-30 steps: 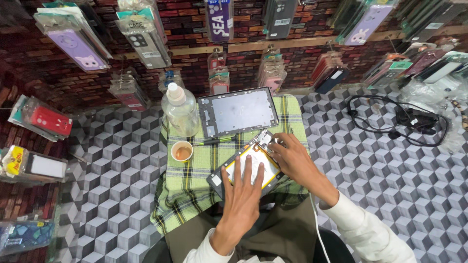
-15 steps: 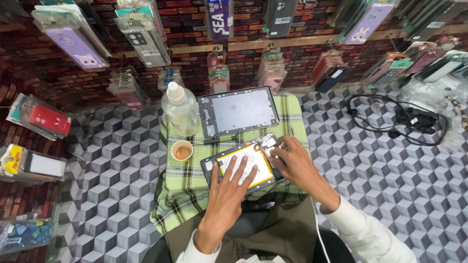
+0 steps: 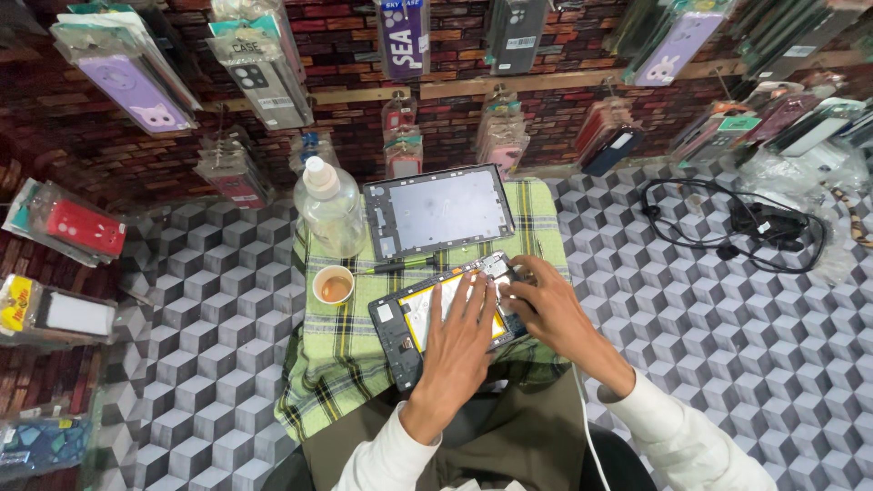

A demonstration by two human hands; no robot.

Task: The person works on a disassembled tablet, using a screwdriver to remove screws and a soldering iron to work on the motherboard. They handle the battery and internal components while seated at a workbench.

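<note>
From the head camera, looking straight down: an opened tablet point(image 3: 436, 314) lies tilted on a green checked cloth point(image 3: 341, 364) that covers the small surface in front of the person's lap. The left hand point(image 3: 459, 341) lies flat on the tablet's yellow inner part, fingers spread wide, pressing it down and gripping nothing. The right hand point(image 3: 546, 305) sits at the tablet's upper right corner with fingers curled narrow at the small parts there; whether it pinches anything I cannot tell. Just behind the tablet lies a grey back panel point(image 3: 441, 211), and between the two a thin tool point(image 3: 396, 266). A small cup point(image 3: 333, 285) of brown drink stands left of the tablet, with a clear plastic bottle point(image 3: 327, 207) behind it. A black cable point(image 3: 737, 223) lies coiled on the patterned floor to the right.
</note>
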